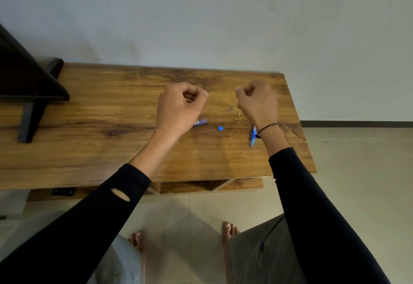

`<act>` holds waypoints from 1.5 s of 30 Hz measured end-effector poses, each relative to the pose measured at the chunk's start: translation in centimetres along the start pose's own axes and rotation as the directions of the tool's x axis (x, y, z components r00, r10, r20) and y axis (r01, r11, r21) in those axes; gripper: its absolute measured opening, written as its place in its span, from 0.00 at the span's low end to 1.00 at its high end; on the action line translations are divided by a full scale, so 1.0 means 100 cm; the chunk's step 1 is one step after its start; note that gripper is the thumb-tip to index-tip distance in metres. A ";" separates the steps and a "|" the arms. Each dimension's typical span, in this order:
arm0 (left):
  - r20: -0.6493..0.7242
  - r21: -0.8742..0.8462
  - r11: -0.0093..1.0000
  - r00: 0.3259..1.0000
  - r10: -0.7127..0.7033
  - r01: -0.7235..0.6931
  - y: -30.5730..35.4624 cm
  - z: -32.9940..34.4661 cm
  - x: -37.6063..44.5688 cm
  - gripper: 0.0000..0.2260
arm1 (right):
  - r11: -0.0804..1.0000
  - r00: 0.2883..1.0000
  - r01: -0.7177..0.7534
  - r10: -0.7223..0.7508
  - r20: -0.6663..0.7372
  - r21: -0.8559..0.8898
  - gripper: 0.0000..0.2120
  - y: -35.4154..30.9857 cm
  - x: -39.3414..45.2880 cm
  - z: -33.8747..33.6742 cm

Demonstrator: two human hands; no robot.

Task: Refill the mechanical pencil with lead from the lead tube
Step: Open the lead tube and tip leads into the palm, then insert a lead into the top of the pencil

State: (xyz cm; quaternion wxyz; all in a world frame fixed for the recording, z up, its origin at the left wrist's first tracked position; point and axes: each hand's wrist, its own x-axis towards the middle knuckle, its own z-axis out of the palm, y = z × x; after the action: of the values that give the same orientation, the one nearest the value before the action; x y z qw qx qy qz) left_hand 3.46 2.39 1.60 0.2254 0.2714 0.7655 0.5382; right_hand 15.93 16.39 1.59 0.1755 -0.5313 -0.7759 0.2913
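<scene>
A blue mechanical pencil [252, 136] lies on the wooden table [100, 116], partly hidden by my right wrist. The blue lead tube [200, 122] lies flat beside my left wrist, with its small blue cap [220, 128] loose to its right. Two tiny pieces, a grey one [230, 108] and a pale one [239, 114], rest near my right hand. My left hand [180, 107] hovers above the table with fingers curled, thumb and fingertips pinched together. My right hand [259, 102] is curled the same way. Whether either pinch holds a thin lead is too fine to tell.
A black stand or monitor base [31, 87] occupies the table's left end. The table's right edge is close to my right arm. A shelf [201, 186] runs below the tabletop. My bare feet stand on the tiled floor [346, 172].
</scene>
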 end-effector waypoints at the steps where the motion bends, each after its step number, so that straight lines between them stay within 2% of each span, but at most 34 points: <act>1: 0.007 -0.026 0.999 1.000 -0.025 0.025 0.000 0.000 0.000 0.05 | 0.989 0.999 -0.054 0.055 -0.003 -0.139 0.12 0.010 0.003 -0.004; 2: 0.013 -0.049 0.998 0.999 -0.041 0.041 0.000 -0.001 0.000 0.06 | 0.959 0.993 -0.116 0.121 0.004 -0.257 0.11 0.017 0.004 -0.006; 4: 0.019 -0.087 0.994 0.998 -0.061 0.063 0.000 -0.001 0.001 0.06 | 0.901 0.972 -0.204 0.232 0.027 -0.383 0.08 0.028 0.004 -0.007; 5: 0.020 -0.097 0.993 0.997 -0.070 0.071 0.000 -0.001 0.002 0.07 | 0.888 0.964 -0.224 0.261 0.039 -0.401 0.05 0.031 0.004 -0.006; 7: 0.022 -0.114 0.989 0.996 -0.089 0.091 0.001 -0.001 0.002 0.07 | 0.879 0.954 -0.255 0.296 0.041 -0.402 0.14 0.034 0.005 -0.002; 9: 0.027 -0.134 0.985 0.994 -0.103 0.106 0.002 -0.001 0.003 0.07 | 0.879 0.941 -0.303 0.337 0.031 -0.369 0.18 0.039 0.009 -0.003; 12: 0.050 -0.178 0.975 0.991 -0.125 0.132 0.002 -0.001 0.003 0.07 | 0.887 0.934 -0.312 0.352 0.061 -0.341 0.08 0.045 0.014 -0.006; 13: 0.065 -0.207 0.965 0.987 -0.149 0.159 0.003 -0.001 0.003 0.07 | 0.891 0.940 -0.293 0.334 0.064 -0.347 0.07 0.047 0.016 -0.008; 15: 0.106 -0.269 0.935 0.972 -0.212 0.233 0.003 -0.004 0.005 0.05 | 0.905 0.956 -0.240 0.283 0.075 -0.352 0.12 0.047 0.017 -0.012; 17: 0.172 -0.369 0.874 0.947 -0.270 0.316 0.006 -0.007 0.008 0.03 | 0.944 0.984 -0.133 0.161 0.069 -0.303 0.13 0.038 0.014 -0.015; 18: 0.215 -0.435 0.827 0.933 -0.289 0.357 0.008 -0.009 0.010 0.02 | 0.972 0.995 -0.060 0.076 0.064 -0.227 0.11 0.029 0.010 -0.016; 20: 0.295 -0.556 0.718 0.907 -0.301 0.420 0.011 -0.010 0.012 0.03 | 0.995 0.992 0.098 -0.100 0.078 0.031 0.04 0.006 -0.004 -0.013; 22: 0.350 -0.628 0.644 0.897 -0.269 0.438 0.014 -0.011 0.013 0.06 | 0.931 0.953 0.247 -0.284 0.107 0.270 0.03 -0.018 -0.026 -0.006; 24: 0.379 -0.660 0.623 0.902 -0.207 0.420 0.015 -0.012 0.012 0.08 | 0.868 0.910 0.335 -0.399 0.112 0.366 0.04 -0.034 -0.043 0.004; 28: 0.392 -0.703 0.593 0.910 -0.137 0.392 0.016 -0.016 0.007 0.04 | 0.820 0.894 0.364 -0.441 0.083 0.442 0.03 -0.043 -0.055 0.011; 36: 0.400 -0.764 0.527 0.914 -0.068 0.374 0.018 -0.016 0.003 0.07 | 0.759 0.882 0.412 -0.472 -0.010 0.505 0.04 -0.040 -0.052 0.007; 41: 0.395 -0.766 0.544 0.918 -0.022 0.343 0.018 -0.014 0.000 0.10 | 0.737 0.867 0.443 -0.498 -0.032 0.510 0.04 -0.036 -0.049 0.006; 45: 0.387 -0.784 0.515 0.922 -0.030 0.346 0.015 -0.014 0.000 0.09 | 0.707 0.846 0.473 -0.531 -0.047 0.526 0.06 -0.036 -0.050 0.004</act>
State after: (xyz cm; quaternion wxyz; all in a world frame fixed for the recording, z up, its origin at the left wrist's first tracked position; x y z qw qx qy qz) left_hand 2.88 1.85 3.49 0.5079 0.1279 0.3887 0.7580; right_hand 14.94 10.71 3.76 0.3425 -0.2158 -0.7912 0.4583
